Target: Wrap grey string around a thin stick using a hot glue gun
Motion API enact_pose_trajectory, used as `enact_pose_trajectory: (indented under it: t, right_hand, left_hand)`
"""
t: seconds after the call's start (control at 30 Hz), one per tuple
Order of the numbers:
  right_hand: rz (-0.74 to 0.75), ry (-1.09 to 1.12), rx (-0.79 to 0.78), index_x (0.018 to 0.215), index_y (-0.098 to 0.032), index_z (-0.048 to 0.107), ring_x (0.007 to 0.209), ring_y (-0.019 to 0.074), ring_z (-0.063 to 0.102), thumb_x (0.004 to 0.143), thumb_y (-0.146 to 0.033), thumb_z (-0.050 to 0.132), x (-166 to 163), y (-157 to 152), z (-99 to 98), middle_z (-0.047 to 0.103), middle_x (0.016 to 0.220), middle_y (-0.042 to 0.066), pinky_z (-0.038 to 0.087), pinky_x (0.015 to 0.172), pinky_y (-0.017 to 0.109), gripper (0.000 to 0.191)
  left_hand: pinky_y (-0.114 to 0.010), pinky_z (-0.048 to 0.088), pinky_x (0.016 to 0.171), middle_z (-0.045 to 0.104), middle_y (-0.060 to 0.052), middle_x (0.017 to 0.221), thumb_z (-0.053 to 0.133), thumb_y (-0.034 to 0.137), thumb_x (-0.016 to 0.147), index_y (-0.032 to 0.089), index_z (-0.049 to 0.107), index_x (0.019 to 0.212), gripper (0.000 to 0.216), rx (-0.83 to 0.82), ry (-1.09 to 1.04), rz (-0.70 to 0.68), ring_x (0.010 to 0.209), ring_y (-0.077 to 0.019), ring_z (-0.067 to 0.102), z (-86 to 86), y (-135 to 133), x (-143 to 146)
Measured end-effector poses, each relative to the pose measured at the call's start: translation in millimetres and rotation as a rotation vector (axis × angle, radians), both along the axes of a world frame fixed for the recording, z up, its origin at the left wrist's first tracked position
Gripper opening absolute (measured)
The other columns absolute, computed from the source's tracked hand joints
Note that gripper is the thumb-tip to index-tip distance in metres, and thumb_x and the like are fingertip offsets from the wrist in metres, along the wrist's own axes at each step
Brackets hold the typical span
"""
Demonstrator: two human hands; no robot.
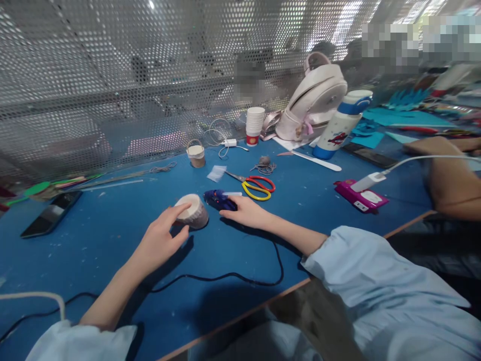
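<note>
My left hand [160, 240] is at a small tapered cup [197, 213] wrapped in grey-brown material, with a pale top. The index finger lies across its top and the thumb is bent at its near side; the other fingers are partly hidden. Just right of the cup, my right hand [248, 211] is closed around a dark blue hot glue gun [216, 199] low over the table, its nozzle pointing at the cup. A white glue stick [233, 193] shows along the gun. Behind them lie scissors [259, 186] with red and yellow handles.
A black cord [229, 275] curves across the blue table [112, 225]. Farther back are a small handled bucket [196, 155], stacked paper cups [254, 125], a backpack [319, 95] and a bottle [340, 128]. A purple power strip [361, 196] sits right, near another person's arm [451, 175]; a phone [52, 213] lies left.
</note>
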State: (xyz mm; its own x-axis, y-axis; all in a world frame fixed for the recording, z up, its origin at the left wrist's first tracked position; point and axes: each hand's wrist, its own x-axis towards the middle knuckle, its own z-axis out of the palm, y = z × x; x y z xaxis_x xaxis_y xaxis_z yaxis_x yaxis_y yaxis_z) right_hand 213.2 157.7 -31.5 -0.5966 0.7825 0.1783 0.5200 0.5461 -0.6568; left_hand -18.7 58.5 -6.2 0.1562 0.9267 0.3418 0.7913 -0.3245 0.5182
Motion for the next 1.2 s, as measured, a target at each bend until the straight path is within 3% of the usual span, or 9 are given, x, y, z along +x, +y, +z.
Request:
enact_pose_trajectory:
  t: [0.17, 0.23, 0.33, 0.5, 0.67, 0.87, 1.03, 1.2]
  right_hand:
    - [-0.022, -0.015, -0.003, 0.095, -0.013, 0.064, 0.062, 0.0114, 0.046, 0.078, -0.034, 0.061, 0, -1, 1.0, 0.059, 0.074, 0.002, 0.032, 0.056, 0.023, 0.028]
    - [-0.032, -0.018, -0.002, 0.095, -0.013, 0.064, 0.061, 0.0114, 0.045, 0.077, -0.034, 0.061, 0, -1, 1.4, 0.059, 0.074, 0.002, 0.032, 0.057, 0.023, 0.028]
    - [-0.046, -0.005, 0.010, 0.095, -0.014, 0.064, 0.061, 0.0111, 0.044, 0.077, -0.034, 0.062, -2, -1, 0.4, 0.057, 0.072, 0.001, 0.032, 0.057, 0.023, 0.027]
    - [-0.073, 0.020, 0.059, 0.087, -0.015, 0.064, 0.060, 0.0111, 0.045, 0.075, -0.038, 0.063, -11, 2, -9.1, 0.057, 0.069, 0.000, 0.032, 0.057, 0.023, 0.026]
    - [-0.116, 0.025, 0.042, 0.080, -0.015, 0.064, 0.068, 0.0147, 0.052, 0.076, -0.033, 0.060, -16, 6, -16.6, 0.061, 0.073, 0.003, 0.037, 0.064, 0.025, 0.019]
    - [-0.183, 0.098, 0.040, 0.093, -0.015, 0.063, 0.084, 0.0170, 0.056, 0.082, -0.029, 0.050, -7, 8, -7.2, 0.064, 0.092, 0.007, 0.041, 0.076, 0.027, 0.022]
    - [-0.190, 0.149, 0.020, 0.092, -0.014, 0.059, 0.074, 0.0153, 0.055, 0.083, -0.027, 0.046, -1, 11, -7.7, 0.062, 0.083, 0.004, 0.042, 0.069, 0.027, 0.021]
    - [-0.172, 0.153, 0.033, 0.094, -0.014, 0.055, 0.074, 0.0159, 0.054, 0.080, -0.026, 0.050, 3, 17, -17.9, 0.059, 0.080, 0.003, 0.041, 0.067, 0.027, 0.020]
  left_hand:
    - [-0.035, 0.054, 0.081, 0.061, -0.009, 0.123, 0.050, 0.021, 0.083, 0.020, 0.058, 0.116, 0.034, 0.187, -0.066, -0.004, 0.112, -0.0220, 0.056, 4.4, -2, -8]
    - [-0.036, 0.052, 0.084, 0.064, -0.009, 0.118, 0.050, 0.019, 0.085, 0.020, 0.061, 0.109, 0.027, 0.267, -0.049, -0.002, 0.110, -0.0213, 0.057, 7.3, -2, -8]
    - [-0.041, 0.046, 0.093, 0.067, -0.010, 0.113, 0.052, 0.018, 0.085, 0.018, 0.063, 0.106, 0.024, 0.343, 0.083, -0.054, 0.107, -0.0216, 0.058, 7.3, -2, -3]
    - [-0.041, 0.047, 0.088, 0.070, -0.009, 0.105, 0.058, 0.022, 0.082, 0.017, 0.066, 0.104, 0.023, 0.430, 0.352, -0.093, 0.100, -0.0250, 0.058, -6.2, 0, 9]
    - [-0.037, 0.047, 0.089, 0.072, -0.008, 0.087, 0.056, 0.015, 0.082, 0.015, 0.066, 0.092, 0.014, 0.510, 0.394, -0.107, 0.099, -0.0246, 0.059, -12.0, 2, 8]
    - [-0.038, 0.046, 0.089, 0.069, -0.009, 0.082, 0.053, 0.018, 0.085, 0.014, 0.064, 0.089, 0.012, 0.503, 0.385, 0.044, 0.095, -0.0246, 0.060, -6.1, 1, -9]
    - [-0.038, 0.048, 0.083, 0.069, -0.008, 0.083, 0.050, 0.024, 0.087, 0.018, 0.062, 0.089, 0.014, 0.494, 0.410, 0.195, 0.091, -0.0250, 0.060, -11.3, 2, -23]
    - [-0.037, 0.049, 0.080, 0.069, -0.008, 0.088, 0.048, 0.027, 0.088, 0.020, 0.061, 0.092, 0.016, 0.445, 0.414, 0.218, 0.089, -0.0239, 0.060, -18.9, 3, -26]
